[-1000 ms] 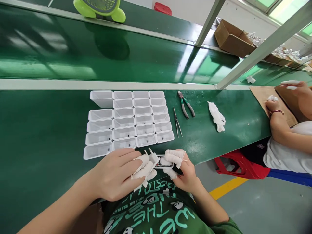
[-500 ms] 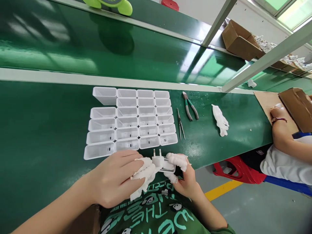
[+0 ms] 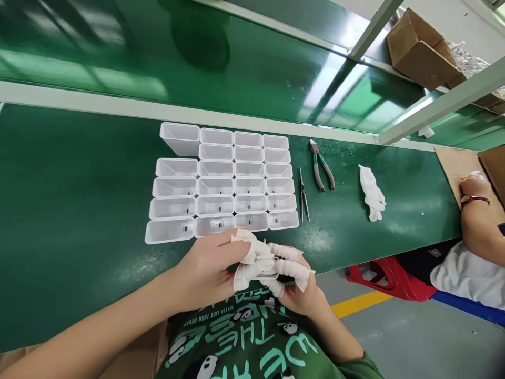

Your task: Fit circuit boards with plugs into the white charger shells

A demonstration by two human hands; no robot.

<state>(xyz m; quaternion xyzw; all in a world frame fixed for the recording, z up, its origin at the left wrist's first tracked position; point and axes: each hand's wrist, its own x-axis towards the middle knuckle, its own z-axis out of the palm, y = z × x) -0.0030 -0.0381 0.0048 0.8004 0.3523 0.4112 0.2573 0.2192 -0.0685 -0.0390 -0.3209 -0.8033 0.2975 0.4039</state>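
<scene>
My left hand and my right hand meet close to my body, just beyond the table's near edge. White cloth finger covers wrap the fingertips of both. Between them they grip a white two-pin plug with a shiny metal edge. My fingers hide most of it now. The left fingers close over its top and side, while the right fingers and thumb pinch its right end. Right in front of the hands stand rows of white plastic bins, several with small dark marks inside.
Tweezers and green-grey cutting pliers lie right of the bins. Farther right is a crumpled white glove. A co-worker's arm rests at a cardboard sheet. A cardboard box sits on the shelf behind; a red stool stands below.
My left fingers have moved up and over the plug, covering its body and the pins that showed before. More right fingers now wrap it. The view has shifted, moving the bins up and right.
</scene>
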